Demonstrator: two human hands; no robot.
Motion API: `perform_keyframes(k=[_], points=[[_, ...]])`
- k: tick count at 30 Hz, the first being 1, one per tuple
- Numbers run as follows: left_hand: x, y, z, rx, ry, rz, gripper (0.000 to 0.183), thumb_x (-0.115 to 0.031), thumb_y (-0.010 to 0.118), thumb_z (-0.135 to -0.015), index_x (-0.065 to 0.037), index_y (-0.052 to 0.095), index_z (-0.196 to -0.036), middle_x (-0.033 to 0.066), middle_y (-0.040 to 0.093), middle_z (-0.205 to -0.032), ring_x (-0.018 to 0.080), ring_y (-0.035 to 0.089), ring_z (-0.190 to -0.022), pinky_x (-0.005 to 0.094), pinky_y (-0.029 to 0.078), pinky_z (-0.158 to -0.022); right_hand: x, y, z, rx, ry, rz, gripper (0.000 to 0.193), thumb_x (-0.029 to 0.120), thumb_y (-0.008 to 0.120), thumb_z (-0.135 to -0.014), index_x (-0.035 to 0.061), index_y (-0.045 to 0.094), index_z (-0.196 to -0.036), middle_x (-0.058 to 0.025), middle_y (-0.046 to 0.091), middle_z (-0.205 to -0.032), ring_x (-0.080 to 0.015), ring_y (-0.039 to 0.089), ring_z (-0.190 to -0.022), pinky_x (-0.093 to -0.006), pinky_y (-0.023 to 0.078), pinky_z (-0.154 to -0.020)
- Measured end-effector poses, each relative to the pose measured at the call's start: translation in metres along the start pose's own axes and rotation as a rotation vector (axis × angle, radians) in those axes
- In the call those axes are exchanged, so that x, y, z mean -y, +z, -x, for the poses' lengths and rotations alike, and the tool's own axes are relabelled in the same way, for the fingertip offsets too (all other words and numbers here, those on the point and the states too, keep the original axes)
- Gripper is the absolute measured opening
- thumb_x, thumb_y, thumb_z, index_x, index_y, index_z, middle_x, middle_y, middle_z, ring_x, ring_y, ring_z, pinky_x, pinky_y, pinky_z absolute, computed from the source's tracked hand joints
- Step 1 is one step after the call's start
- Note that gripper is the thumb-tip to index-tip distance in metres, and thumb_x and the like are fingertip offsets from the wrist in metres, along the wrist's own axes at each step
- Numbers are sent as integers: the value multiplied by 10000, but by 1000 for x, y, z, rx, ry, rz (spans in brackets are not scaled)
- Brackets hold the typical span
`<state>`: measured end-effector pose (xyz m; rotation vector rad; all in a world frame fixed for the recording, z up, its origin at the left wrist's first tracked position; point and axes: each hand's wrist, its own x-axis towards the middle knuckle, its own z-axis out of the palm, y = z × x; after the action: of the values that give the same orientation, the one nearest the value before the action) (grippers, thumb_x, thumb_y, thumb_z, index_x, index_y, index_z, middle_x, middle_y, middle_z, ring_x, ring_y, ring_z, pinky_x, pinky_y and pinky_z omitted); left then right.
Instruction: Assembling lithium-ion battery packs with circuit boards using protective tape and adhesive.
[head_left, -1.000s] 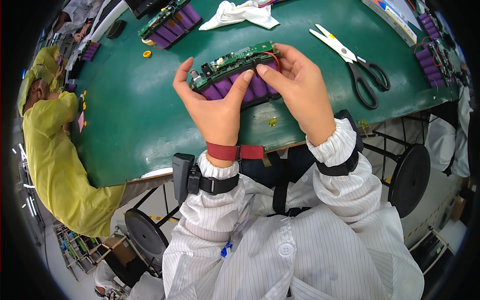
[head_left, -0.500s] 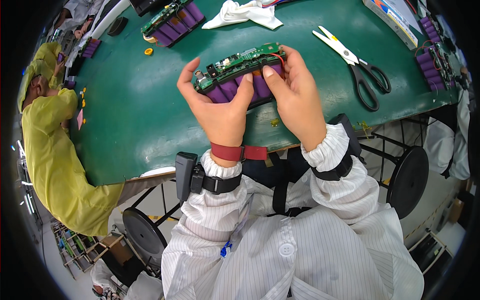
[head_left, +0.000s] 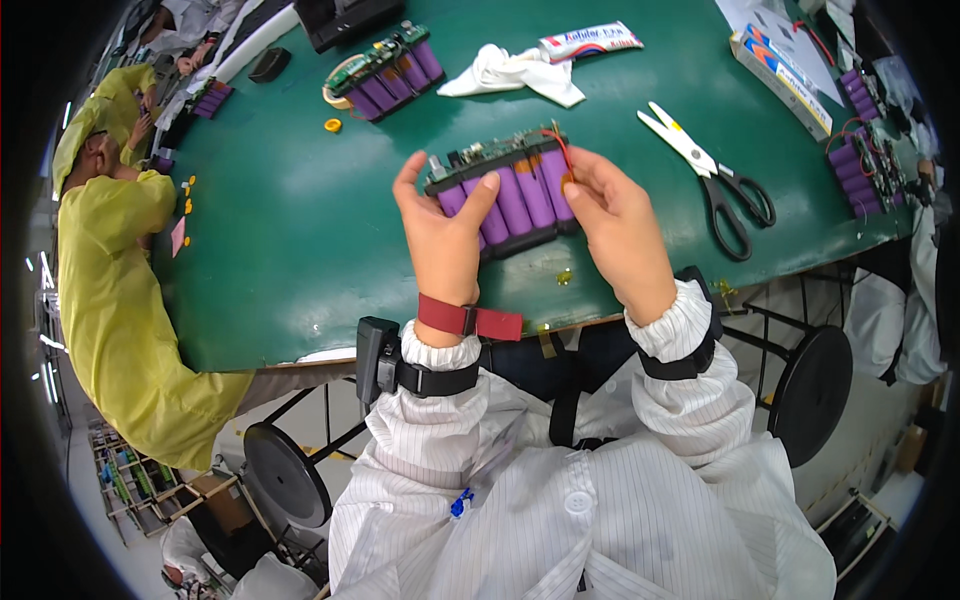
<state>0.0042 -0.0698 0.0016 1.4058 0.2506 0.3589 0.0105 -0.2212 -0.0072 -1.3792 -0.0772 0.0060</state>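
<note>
Between my two hands is a battery pack point(head_left: 520, 195) with a row of purple cells in black end frames and a green circuit board along its far edge. My left hand point(head_left: 445, 225) grips its left end, thumb lying over the cells. Around the right end, beside a red wire, my right hand point(head_left: 618, 215) is closed, its thumb on the last cell. The pack is tilted so the sides of its cells face me. The fingers behind the pack are partly hidden. A second purple battery pack point(head_left: 395, 78) rests on the table farther off to the left.
White scissors with black handles point(head_left: 715, 180) lie right of my hands. Beyond the pack are a white cloth point(head_left: 500, 75) and a tube point(head_left: 592, 41). A box point(head_left: 780, 85) and more battery packs point(head_left: 858, 170) sit at the right. A person in yellow point(head_left: 120, 280) works at the left.
The pack has been tipped, showing more of its cells and less of its board top. My hands have shifted slightly right and nearer. The tube has come into view.
</note>
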Motion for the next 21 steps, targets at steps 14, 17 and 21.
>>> perform_keyframes(k=[14,17,21], points=[[-7,-24,9,212,-517,553,318,-108,666,-863,8,572,-1144,100,634,-1083,184,617,-961,337,490,-874,38,12,12,20,-4,-15,310,61,533,-942,-7,535,-1244,-174,620,-1151,-182,618,-978,-271,471,-873],[-6,-25,11,182,-410,513,282,-90,672,-857,9,591,-1108,92,648,-1045,178,624,-929,327,495,-847,35,16,15,-33,-357,454,255,49,569,-907,39,625,-1156,-187,584,-1211,-267,599,-1030,-326,460,-900],[-12,-20,11,138,-342,511,262,-55,694,-833,-1,608,-1075,81,661,-1006,161,627,-896,311,494,-815,32,19,16,-25,-599,865,239,52,621,-841,51,688,-1071,-182,478,-1338,-380,468,-1173,-441,411,-955]])
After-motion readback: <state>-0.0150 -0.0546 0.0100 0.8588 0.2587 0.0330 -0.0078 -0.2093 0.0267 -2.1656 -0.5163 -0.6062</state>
